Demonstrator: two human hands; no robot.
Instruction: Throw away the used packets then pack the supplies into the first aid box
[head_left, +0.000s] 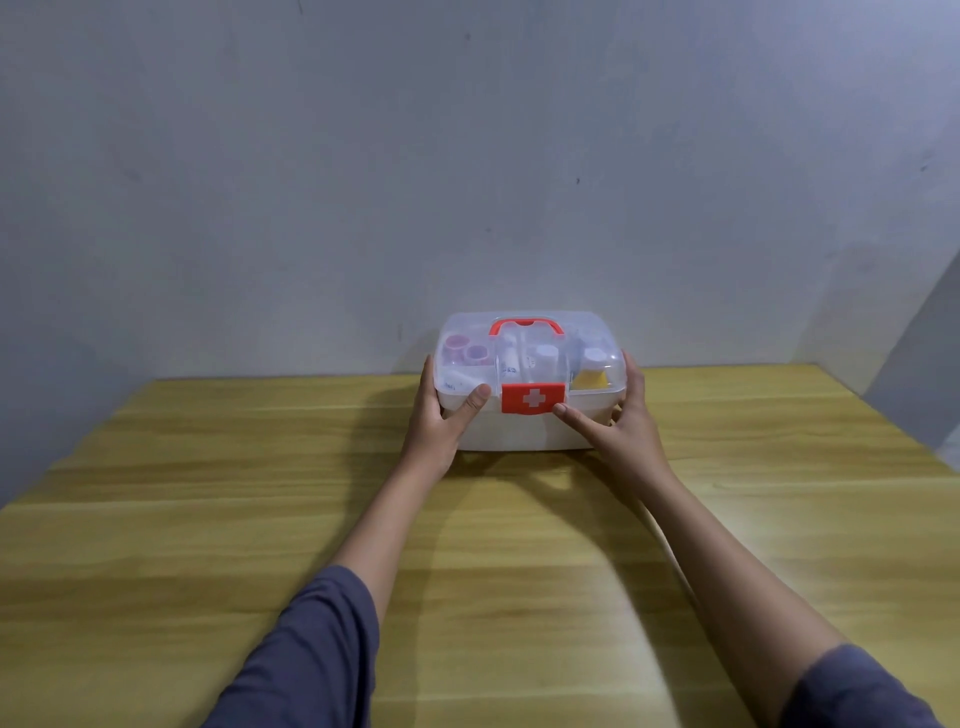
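Observation:
A white first aid box (524, 431) with a clear lid stands on the wooden table (208, 519) near the wall. Its lid is down, with a red handle (525, 326) on top and a red latch (533, 399) bearing a white cross at the front. Through the lid I see small bottles, white rolls and something yellow at the right. My left hand (441, 415) grips the box's left side, thumb on the front rim. My right hand (621, 415) holds the right side, its thumb touching the lower right corner of the latch.
A grey wall rises right behind the box. The table's right edge runs diagonally at the far right, with a grey gap beyond it. No loose packets or supplies show on the table top.

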